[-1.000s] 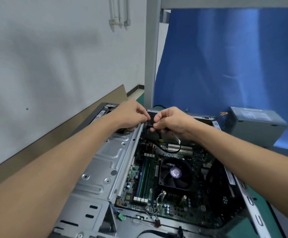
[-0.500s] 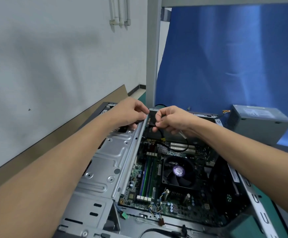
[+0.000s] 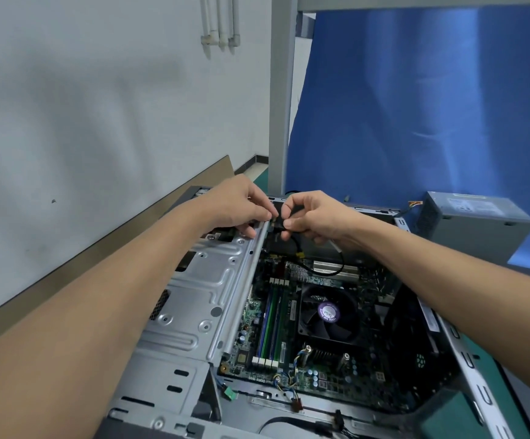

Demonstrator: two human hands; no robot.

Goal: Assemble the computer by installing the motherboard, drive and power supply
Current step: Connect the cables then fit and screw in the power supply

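An open grey computer case [image 3: 194, 312] lies on its side, with the green motherboard [image 3: 292, 343] and its black CPU fan [image 3: 328, 313] seated inside. My left hand [image 3: 235, 207] rests on the far end of the silver drive cage rail [image 3: 244, 286], fingertips at a small black connector [image 3: 278, 224]. My right hand [image 3: 314, 217] pinches that connector, and its black cable [image 3: 320, 267] loops down over the board. The drive under the cage is mostly hidden. A grey power supply [image 3: 472, 226] stands outside the case at the right.
A white wall and a brown board [image 3: 130, 236] run close along the left. A grey post [image 3: 281, 90] and a blue curtain [image 3: 415, 106] stand behind the case. Green mat [image 3: 441, 416] shows at the lower right. Loose coloured wires [image 3: 284, 380] lie at the case's near edge.
Both hands stay together at the connector at the cage's far end. The view has shifted slightly, and the cable loop hangs a little differently.
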